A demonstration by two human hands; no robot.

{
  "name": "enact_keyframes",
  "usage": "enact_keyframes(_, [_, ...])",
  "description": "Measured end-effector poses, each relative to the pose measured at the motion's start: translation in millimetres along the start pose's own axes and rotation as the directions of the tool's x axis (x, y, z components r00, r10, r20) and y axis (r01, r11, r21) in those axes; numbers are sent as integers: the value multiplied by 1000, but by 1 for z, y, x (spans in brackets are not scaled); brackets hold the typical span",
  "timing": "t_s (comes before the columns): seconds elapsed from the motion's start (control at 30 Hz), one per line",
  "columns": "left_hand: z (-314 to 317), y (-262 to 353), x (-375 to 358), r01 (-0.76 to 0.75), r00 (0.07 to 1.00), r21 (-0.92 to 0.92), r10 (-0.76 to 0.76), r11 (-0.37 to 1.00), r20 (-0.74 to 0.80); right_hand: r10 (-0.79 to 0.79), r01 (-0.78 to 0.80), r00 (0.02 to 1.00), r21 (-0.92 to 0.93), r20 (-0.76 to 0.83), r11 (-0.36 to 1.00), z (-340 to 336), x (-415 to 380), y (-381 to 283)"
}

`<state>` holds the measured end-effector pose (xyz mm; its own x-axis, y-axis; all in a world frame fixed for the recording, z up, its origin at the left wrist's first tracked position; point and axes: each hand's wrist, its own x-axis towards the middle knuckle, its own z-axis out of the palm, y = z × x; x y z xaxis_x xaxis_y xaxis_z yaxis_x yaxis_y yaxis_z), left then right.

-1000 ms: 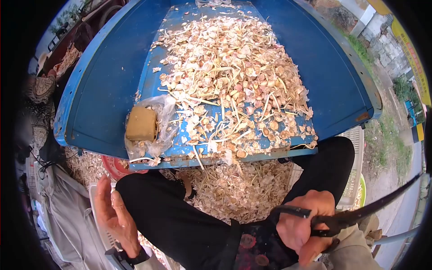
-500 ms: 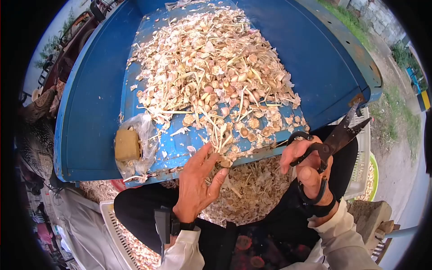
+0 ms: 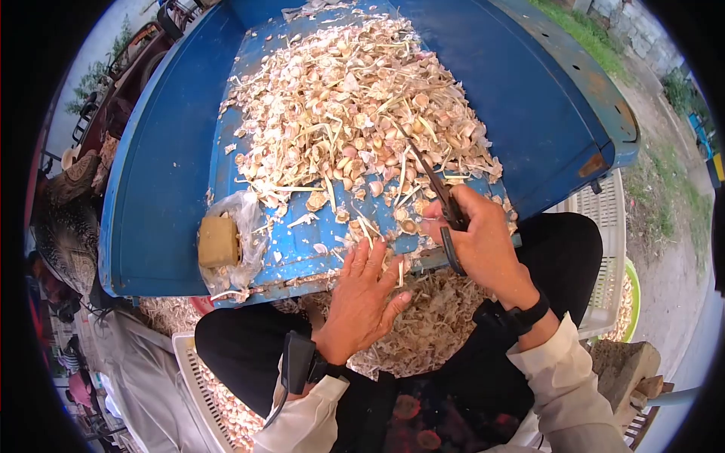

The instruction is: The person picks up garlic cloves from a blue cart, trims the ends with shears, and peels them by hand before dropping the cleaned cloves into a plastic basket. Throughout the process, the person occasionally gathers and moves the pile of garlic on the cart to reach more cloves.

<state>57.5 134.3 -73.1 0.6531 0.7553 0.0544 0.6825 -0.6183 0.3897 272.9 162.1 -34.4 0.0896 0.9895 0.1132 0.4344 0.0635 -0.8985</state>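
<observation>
My right hand [image 3: 487,240] is closed round the handles of dark, rusty scissors [image 3: 436,180]. Their blades point up and left over the near side of a heap of garlic cloves, skins and dry stalks [image 3: 347,113]. At the front lip of the blue metal bed [image 3: 291,245], my left hand [image 3: 364,302] lies with fingers stretched out and slightly apart. Its fingertips touch loose stalks and skins there, and nothing shows in its grip. Below the lip, between my knees, is a pile of dry skins [image 3: 427,325].
A brown block [image 3: 217,241] in a clear plastic bag [image 3: 253,215] sits at the bed's left front. White slatted crates [image 3: 185,362] stand on both sides of my legs, the left one holding cloves. At right are a green-rimmed basin [image 3: 633,298] and a stone block [image 3: 619,370].
My right hand has swung left and forward, turning palm down, so the scissors now reach over the heap. My left hand has shifted slightly right and its fingers have straightened.
</observation>
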Motion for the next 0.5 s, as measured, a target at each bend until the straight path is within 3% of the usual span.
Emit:
enact_keyframes(0.1, [-14,9,-8,-30,992,-39,35,999,119,-119,125,992,-196,44,973,42,47,7])
enact_keyframes(0.2, [-34,10,-11,-57,983,-26,61,998,172,-68,98,994,-421,85,902,78,77,13])
enact_keyframes(0.23, [-39,8,-10,-56,997,-27,57,998,51,-73,107,993,-424,95,899,83,85,12])
enact_keyframes(0.27, [-39,-2,-10,-49,998,-36,50,998,45,-86,138,988,-499,125,855,87,92,12])
enact_keyframes(0.33, [-34,-27,-7,-6,962,-222,-55,975,-268,-93,170,983,-585,160,793,88,99,13])
enact_keyframes(0.37, [-32,-33,-2,14,898,-263,-128,965,-421,-51,142,984,-571,172,809,87,102,13])
enact_keyframes(0.4, [-31,-37,1,13,893,-275,-135,961,-430,-10,114,982,-556,187,823,85,103,12])
enact_keyframes(0.47, [-29,-42,8,176,784,-622,-491,763,-380,-17,146,973,-548,232,823,80,96,5])
enact_keyframes(0.5, [-23,-48,11,165,771,-714,-541,680,-336,120,-81,955,-152,271,985,78,87,-1])
